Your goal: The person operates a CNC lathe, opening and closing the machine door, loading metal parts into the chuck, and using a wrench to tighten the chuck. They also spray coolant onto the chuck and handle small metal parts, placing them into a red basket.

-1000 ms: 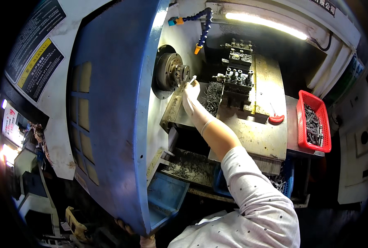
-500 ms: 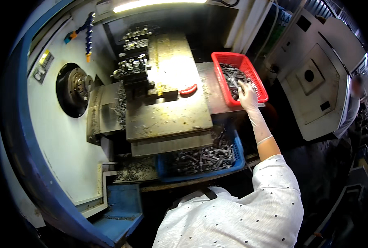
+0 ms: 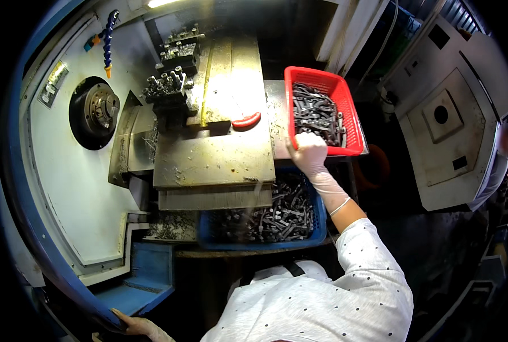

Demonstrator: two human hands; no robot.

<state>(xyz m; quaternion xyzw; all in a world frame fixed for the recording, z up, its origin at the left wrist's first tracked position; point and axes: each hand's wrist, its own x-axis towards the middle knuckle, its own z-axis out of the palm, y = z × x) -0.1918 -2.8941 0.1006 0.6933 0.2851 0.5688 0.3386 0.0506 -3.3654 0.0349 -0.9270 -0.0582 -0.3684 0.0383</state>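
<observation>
My right hand, in a pale glove, is closed at the near left corner of the red plastic basket. I cannot make out what, if anything, its curled fingers hold. Dark metal parts fill that basket. My left hand, at the lower left, grips the edge of the blue machine door. A faint blurred streak crosses the steel slide above the blue basket, which holds more parts. The chuck is on the left wall.
Tool holders stand on the slide beside a red-handled tool. A segmented coolant hose hangs above the chuck. At the right are a white machine and a partly visible person.
My right hand went from the chuck into the red basket, then down and left to its near corner. The view swung right, then shifted slightly. My left hand stays on the door edge.
</observation>
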